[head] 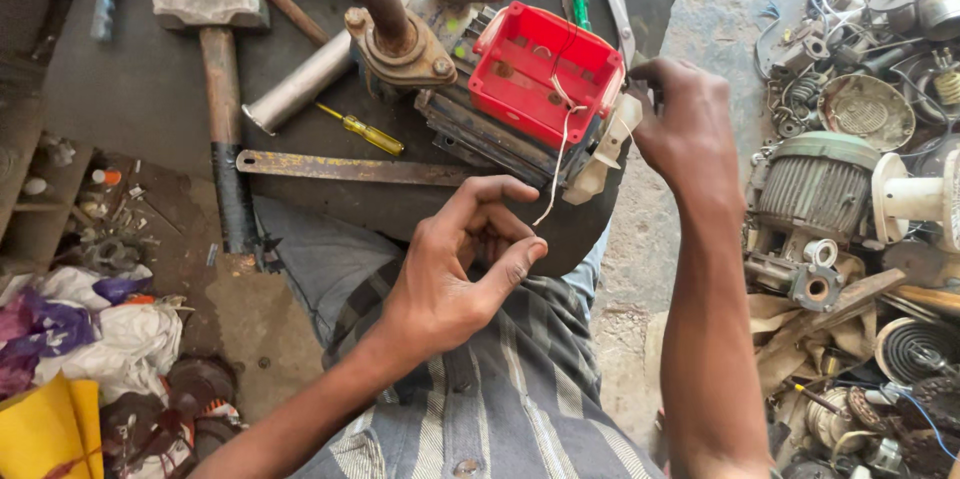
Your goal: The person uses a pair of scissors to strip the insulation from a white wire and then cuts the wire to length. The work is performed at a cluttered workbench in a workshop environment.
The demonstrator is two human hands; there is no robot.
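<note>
My left hand (455, 274) pinches the white wire (556, 164) taut below the red terminal box (545, 69); my right hand (690, 124) grips the box's right side, steadying it.

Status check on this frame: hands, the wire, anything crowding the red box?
Left hand pinching white wire end. Right hand at red terminal box edge, grip hidden. Rusty pipe flange close beside box.

an open red plastic terminal box (545, 69) sits tilted atop a dark, grimy finned motor body (480, 134) on my workbench. thin white wires (558, 154) trail from the box over its front edge, hanging loose beside a pale plastic bracket (608, 151).
</note>
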